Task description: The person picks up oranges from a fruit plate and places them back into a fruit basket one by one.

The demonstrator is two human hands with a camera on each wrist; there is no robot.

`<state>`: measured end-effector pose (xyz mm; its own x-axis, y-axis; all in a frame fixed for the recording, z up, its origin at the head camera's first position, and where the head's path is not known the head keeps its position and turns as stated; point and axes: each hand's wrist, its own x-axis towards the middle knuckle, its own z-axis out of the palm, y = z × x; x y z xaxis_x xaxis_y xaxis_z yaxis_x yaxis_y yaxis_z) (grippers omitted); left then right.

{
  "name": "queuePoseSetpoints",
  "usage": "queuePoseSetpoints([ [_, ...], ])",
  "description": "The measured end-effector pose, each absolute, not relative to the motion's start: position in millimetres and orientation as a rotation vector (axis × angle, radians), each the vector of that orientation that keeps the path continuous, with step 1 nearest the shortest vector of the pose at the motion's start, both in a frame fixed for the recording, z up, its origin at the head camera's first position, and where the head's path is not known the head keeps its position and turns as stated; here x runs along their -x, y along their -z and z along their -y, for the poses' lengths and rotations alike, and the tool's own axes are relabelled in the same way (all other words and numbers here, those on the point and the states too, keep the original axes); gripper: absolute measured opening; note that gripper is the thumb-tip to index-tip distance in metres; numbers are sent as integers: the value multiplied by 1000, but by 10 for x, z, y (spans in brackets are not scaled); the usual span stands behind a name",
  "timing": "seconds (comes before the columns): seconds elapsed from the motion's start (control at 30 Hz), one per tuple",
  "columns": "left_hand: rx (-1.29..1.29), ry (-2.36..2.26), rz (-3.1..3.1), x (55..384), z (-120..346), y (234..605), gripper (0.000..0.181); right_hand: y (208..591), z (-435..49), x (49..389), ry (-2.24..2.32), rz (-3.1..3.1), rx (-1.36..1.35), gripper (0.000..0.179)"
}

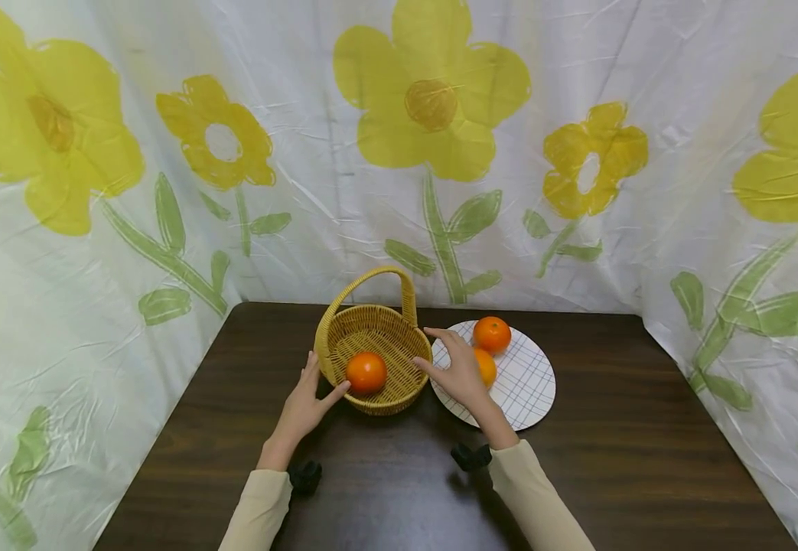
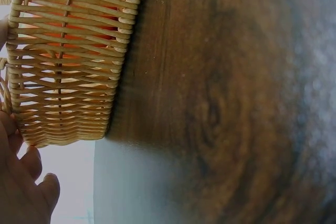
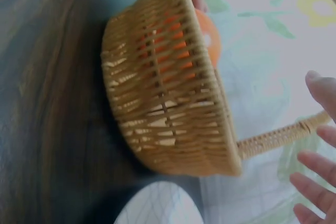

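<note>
A yellow wicker basket (image 1: 374, 329) with an arched handle (image 1: 371, 277) stands on the table, one orange (image 1: 366, 373) lying in its front left part. My left hand (image 1: 302, 405) holds the basket's left front rim, thumb over the edge close to the orange; in the left wrist view, bent fingers (image 2: 31, 163) show by the rim. Above the basket's right rim hovers my right hand (image 1: 459, 373), empty, its fingers spread and loosely bent. Two more oranges, one at the back (image 1: 492, 335) and one partly hidden behind the right hand (image 1: 486, 367), lie on a white gridded plate (image 1: 526, 390).
The dark wooden table (image 1: 612, 428) extends around the basket and plate. A white curtain (image 1: 316, 229) with yellow flowers hangs along the back and sides. The plate is just right of the basket, and black wrist straps (image 1: 305, 476) sit below both hands.
</note>
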<state>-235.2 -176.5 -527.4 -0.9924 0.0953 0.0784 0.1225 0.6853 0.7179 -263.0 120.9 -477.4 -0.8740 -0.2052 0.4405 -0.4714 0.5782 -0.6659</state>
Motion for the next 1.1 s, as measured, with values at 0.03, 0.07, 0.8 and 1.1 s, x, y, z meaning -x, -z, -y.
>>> queuePoseSetpoints([
  [0.03,185,1225,2847,2353,1766,5271,88,4777,-1225,2630,-1193,2491,-547,53],
  [0.07,187,1229,2840,2355,1767,5267,88,4779,-1240,2632,-1191,2490,-538,53],
  [0.8,184,1229,2846,2351,1752,5333,89,4922,-1557,2576,-1177,2488,-381,56],
  [1.1,175,1217,2849,2356,1760,5284,89,4994,-1647,2591,-1193,2496,-316,57],
])
